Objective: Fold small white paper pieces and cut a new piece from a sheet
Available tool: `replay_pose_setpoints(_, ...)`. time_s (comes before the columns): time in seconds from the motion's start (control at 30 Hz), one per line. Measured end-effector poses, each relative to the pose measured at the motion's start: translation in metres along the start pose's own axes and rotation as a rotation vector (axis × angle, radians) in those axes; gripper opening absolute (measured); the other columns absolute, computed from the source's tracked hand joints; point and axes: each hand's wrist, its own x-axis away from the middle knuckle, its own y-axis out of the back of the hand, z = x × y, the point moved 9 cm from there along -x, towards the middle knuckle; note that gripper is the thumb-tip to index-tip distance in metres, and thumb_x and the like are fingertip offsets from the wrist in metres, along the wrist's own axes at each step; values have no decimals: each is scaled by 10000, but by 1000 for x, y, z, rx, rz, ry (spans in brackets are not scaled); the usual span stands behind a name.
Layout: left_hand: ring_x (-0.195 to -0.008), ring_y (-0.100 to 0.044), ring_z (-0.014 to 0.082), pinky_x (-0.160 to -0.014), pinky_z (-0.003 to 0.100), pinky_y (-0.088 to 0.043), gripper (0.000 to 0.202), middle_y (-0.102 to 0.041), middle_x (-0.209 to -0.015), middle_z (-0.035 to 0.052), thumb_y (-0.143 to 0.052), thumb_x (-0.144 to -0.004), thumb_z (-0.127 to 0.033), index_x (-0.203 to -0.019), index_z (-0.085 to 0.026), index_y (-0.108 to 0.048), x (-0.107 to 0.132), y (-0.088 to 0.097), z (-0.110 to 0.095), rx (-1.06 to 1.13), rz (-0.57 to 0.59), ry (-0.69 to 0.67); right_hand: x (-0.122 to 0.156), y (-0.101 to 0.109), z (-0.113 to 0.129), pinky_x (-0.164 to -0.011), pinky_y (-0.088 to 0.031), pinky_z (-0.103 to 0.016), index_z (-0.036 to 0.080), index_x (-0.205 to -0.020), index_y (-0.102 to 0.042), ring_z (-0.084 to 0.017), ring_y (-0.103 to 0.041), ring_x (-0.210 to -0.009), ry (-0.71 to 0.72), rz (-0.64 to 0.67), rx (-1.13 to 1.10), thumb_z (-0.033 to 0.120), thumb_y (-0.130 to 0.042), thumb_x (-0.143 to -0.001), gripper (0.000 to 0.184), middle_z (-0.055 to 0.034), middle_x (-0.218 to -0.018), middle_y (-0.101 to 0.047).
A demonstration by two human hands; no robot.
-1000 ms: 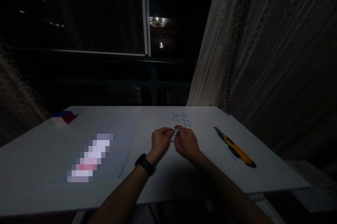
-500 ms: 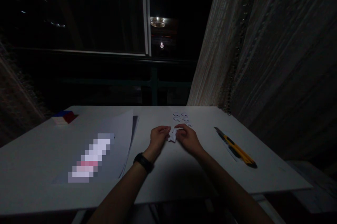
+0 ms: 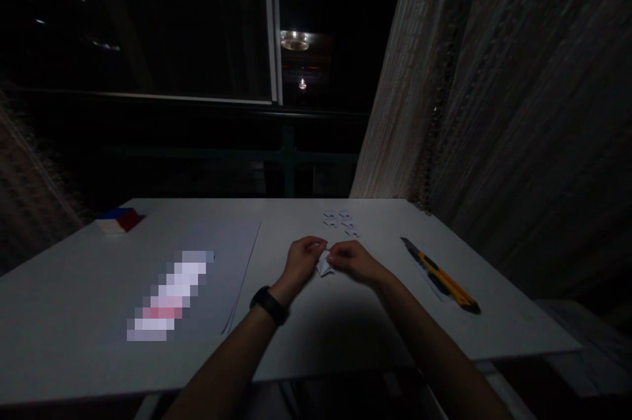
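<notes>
My left hand and my right hand meet just above the middle of the white table. Both pinch a small folded piece of white paper between fingertips; the paper hangs down between them. A dark watch sits on my left wrist. Beyond the hands lie several small folded white paper pieces in a cluster on the table.
A yellow and black utility knife lies to the right. A stack of white paper sheets lies to the left. A red, white and blue block sits at the far left corner. A curtain hangs at right; a dark window is behind.
The hands have stayed together at the table's middle, turning the paper piece. It now points downward between the fingers, and the raised edge of the paper stack has settled flat.
</notes>
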Motion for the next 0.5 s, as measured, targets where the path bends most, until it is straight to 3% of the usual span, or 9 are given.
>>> replay_pose_setpoints(0.1,-609,-569,134,-568,224,-417,174,-663,-674,52,-645,-619,-269,-715,-129,-682,0,2,-4,3,-32,-25,0,4,2,-522,-331,-230,155,-636,-561,-92,-453,-528,25,-78,-24,372,-665,-649,242,33,-561,-515)
replay_pose_setpoints(0.27,-509,-544,109,-487,214,-424,200,-633,-605,22,-685,-585,-278,-710,-123,-665,4,2,-3,175,-58,68,0,12,-6,-490,-323,-209,214,-824,-468,-94,-485,-512,9,-291,-207,362,-678,-630,322,68,-586,-533)
replay_pose_setpoints(0.5,-536,-585,113,-541,221,-478,205,-651,-630,46,-731,-559,-249,-683,-107,-650,9,-2,1,296,-80,145,0,15,-15,-531,-364,-233,198,-859,-506,-113,-513,-532,-38,-418,-266,380,-675,-603,357,47,-587,-572)
